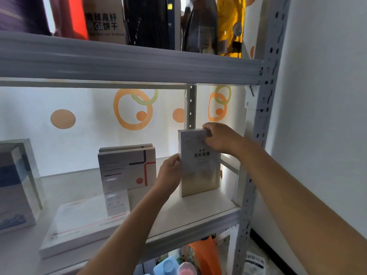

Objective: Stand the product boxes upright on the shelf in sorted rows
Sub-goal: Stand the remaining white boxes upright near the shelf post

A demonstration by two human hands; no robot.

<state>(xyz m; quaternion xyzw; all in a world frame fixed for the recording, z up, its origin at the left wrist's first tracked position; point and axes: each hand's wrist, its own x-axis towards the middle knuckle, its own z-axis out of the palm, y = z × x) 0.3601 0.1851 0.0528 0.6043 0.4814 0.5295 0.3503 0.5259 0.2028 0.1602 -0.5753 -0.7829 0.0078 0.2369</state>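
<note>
**Both hands on the silver box**

Silver box (199,163) stands upright on the shelf (198,211), right of the red-lined box (127,169). Right hand (220,137) grips its top corner, left hand (170,171) pinches its left edge.

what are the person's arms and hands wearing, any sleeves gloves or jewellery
Nothing visible. The left hand and right hand are bare, without gloves, rings or a watch. Both forearms are uncovered as far as the frame shows; no sleeve edge comes into view.
</note>
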